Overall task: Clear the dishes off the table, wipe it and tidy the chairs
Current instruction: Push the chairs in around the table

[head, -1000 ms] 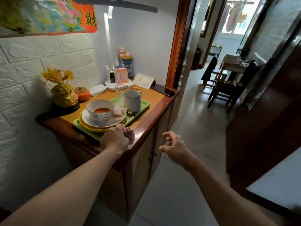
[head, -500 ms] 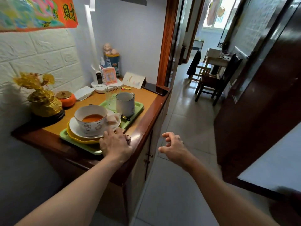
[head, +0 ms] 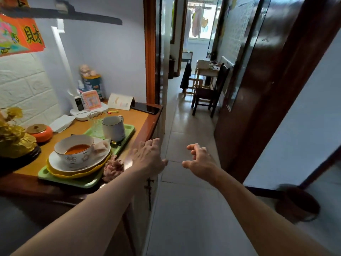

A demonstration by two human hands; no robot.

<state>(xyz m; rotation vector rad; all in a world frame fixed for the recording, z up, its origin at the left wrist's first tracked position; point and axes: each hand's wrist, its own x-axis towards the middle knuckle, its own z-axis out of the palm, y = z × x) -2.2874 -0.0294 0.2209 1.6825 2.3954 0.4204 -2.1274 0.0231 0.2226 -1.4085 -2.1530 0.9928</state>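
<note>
A green tray [head: 81, 182] lies on the wooden cabinet top [head: 140, 126]. On it stand a bowl [head: 73, 150] of orange soup on a white plate and a yellow plate, a white mug [head: 113, 127] and a clear glass [head: 95, 120]. A crumpled pink cloth [head: 113, 168] lies at the tray's near right corner. My left hand [head: 149, 157] hovers just right of the cloth with fingers spread, holding nothing. Over the floor, my right hand [head: 200, 160] is loosely curled and empty. Down the corridor stand a table [head: 207, 68] and dark chairs [head: 208, 93].
On the cabinet also sit a golden ornament [head: 14, 133], an orange lidded jar [head: 39, 132], a white lamp base with small items [head: 86, 109], a card [head: 120, 101] and a black phone [head: 145, 108]. A dark wooden door [head: 267, 85] lines the right of the tiled corridor.
My left hand has let go of the pink cloth, which now lies by the tray, and has moved right, opening. The view has turned toward the corridor.
</note>
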